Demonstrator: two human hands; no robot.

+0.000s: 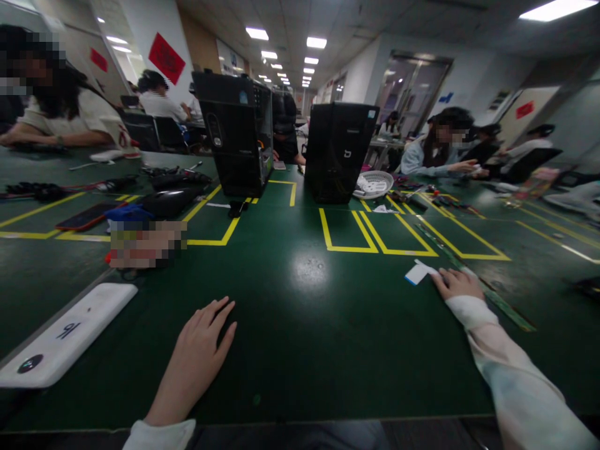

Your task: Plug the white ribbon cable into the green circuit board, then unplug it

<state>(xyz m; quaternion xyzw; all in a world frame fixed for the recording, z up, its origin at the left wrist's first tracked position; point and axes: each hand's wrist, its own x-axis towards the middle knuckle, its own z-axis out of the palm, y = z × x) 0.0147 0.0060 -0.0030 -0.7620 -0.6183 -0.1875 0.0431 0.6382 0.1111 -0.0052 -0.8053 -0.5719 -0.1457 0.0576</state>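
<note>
My left hand (pixel 199 350) rests palm down on the green table, its fingers stretched out and a little apart, holding nothing. Farther right, my right hand (pixel 458 285) lies low on the tabletop with bent fingers. At its thumb and fingertips is a small white piece with a blue edge (pixel 416 273), flat like a tag or label; the fingers seem closed on its narrow white strip. A thin green strip (pixel 509 309) runs along the table beside that hand. To the left of my left hand lies a white phone-shaped case (pixel 75 331) with a dark round spot.
Two black computer towers (pixel 237 137) (pixel 340 153) stand across the table, the left one open-sided. A white basket (pixel 374 184) sits behind the right tower. Cables (pixel 40 189), a blue bundle (pixel 127 214) and yellow tape outlines (pixel 351 249) lie about. Other people sit around.
</note>
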